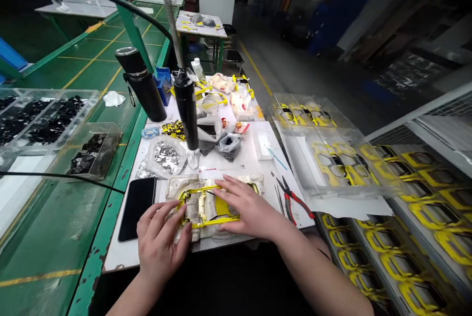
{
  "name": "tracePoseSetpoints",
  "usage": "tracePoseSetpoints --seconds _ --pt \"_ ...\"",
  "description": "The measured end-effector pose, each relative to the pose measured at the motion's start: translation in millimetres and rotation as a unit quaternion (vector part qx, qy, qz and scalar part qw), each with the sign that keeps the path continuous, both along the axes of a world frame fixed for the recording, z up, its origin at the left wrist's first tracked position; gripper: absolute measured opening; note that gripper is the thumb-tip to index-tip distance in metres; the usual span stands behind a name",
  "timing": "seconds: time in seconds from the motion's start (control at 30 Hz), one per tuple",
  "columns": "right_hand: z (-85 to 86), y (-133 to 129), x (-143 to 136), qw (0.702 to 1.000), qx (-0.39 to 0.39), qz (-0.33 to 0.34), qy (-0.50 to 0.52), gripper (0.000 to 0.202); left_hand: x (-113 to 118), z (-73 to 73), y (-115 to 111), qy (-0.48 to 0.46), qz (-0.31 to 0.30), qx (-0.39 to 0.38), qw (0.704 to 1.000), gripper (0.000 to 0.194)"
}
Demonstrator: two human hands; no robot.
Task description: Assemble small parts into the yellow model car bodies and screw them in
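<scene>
White worktable (254, 161): in a dim workshop, with a green bench (39, 230) running along its left side; I am looking down on it through the head camera.
Pale block (177, 186): my landmark, rough and worn, lying at the table's near edge.
Yellow frame (210, 223): on top of the block, its long axis running left to right across the wearer's view, between the two hands, which both reach it.
Left hand (157, 240): at the block's left end, fingers bent, thumb apart from the index finger, tips at the frame's left end; I cannot tell whether they pinch any small part.
Right hand (250, 210): over the block's right half, fingers spread, laid across the frame and hiding part of it. I judge this hand nearer the frame's middle.
Black phone (137, 210): flat, left of the block.
Red-handled pliers (301, 203): right of the block, apart from the right hand.
Bag of silvery pieces (165, 156): beyond the block, toward its left.
Transparent tray (302, 171): beyond the block's right side, holding more yellow frames.
</scene>
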State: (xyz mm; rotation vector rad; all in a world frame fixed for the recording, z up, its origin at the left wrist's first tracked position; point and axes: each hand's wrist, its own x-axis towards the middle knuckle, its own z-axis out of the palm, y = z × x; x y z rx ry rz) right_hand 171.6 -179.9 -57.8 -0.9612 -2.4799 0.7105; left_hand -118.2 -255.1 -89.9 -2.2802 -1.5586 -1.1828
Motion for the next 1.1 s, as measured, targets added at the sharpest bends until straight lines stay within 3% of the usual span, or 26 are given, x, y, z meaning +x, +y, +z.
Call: tracePoseSetpoints --seconds 0.07,0.1,0.17,0.23,0.3,0.43,0.63,0.93,1.1 --pt "1.3 -5 14 0.996 0.035 -0.038 0.077 0.072 -1 -4.5 2 -0.016 -0.023 0.0 1.0 0.034" --pt "0.9 -7 23 0.987 0.054 -0.094 0.117 0.056 -2 -6.4 3 -0.023 -0.03 -0.002 0.999 0.035" --pt "-3.1 -8 45 0.941 0.085 -0.278 0.175 0.031 -4 -9.7 4 -0.037 -0.036 -0.007 0.999 0.035" --pt "-11.2 -3 67 0.86 0.095 -0.463 0.193 0.031 -5 -12.5 4 -0.05 -0.035 -0.013 0.998 0.035" --pt "-21.6 7 85 0.815 0.071 -0.542 0.194 0.046 -7 -14.9 3 -0.057 -0.037 -0.018 0.998 0.034" --pt "-39.0 29 103 0.829 -0.025 -0.516 0.213 0.079 -11 -19.2 1 -0.069 -0.055 -0.036 0.995 0.039" --pt "-44.7 36 97 0.825 -0.083 -0.5 0.249 0.074 -13 -20.6 0 -0.078 -0.066 -0.041 0.994 0.046" --pt "-17.5 10 79 0.809 -0.054 -0.506 0.293 0.06 -9 -17.6 0 -0.076 -0.047 -0.043 0.995 0.043" --pt "3.4 -16 65 0.763 0.027 -0.535 0.361 0.039 -5 -14.8 1 -0.084 -0.035 -0.037 0.995 0.045"
